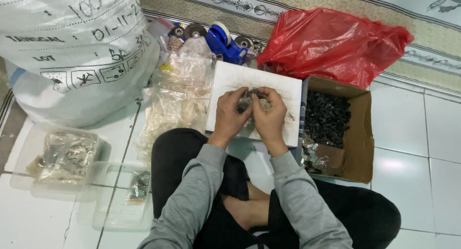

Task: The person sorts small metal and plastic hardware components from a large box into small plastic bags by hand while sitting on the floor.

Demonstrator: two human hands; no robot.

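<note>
My left hand (230, 115) and my right hand (270, 115) meet over a white board (283, 83) that lies in front of my crossed legs. Together the fingers pinch a small clear plastic bag of little metal parts (247, 101). Both hands are closed on it, fingertips touching at the top. What else is inside the bag is hidden by the fingers. My grey sleeves reach down to the bottom of the view.
A cardboard box (361, 133) of small black parts sits right of the board. Behind it lies a red plastic bag (331, 40). A blue tape dispenser (225, 42), a heap of clear bags (177, 100), a big white sack (72, 52) and two clear trays (29, 157) lie left.
</note>
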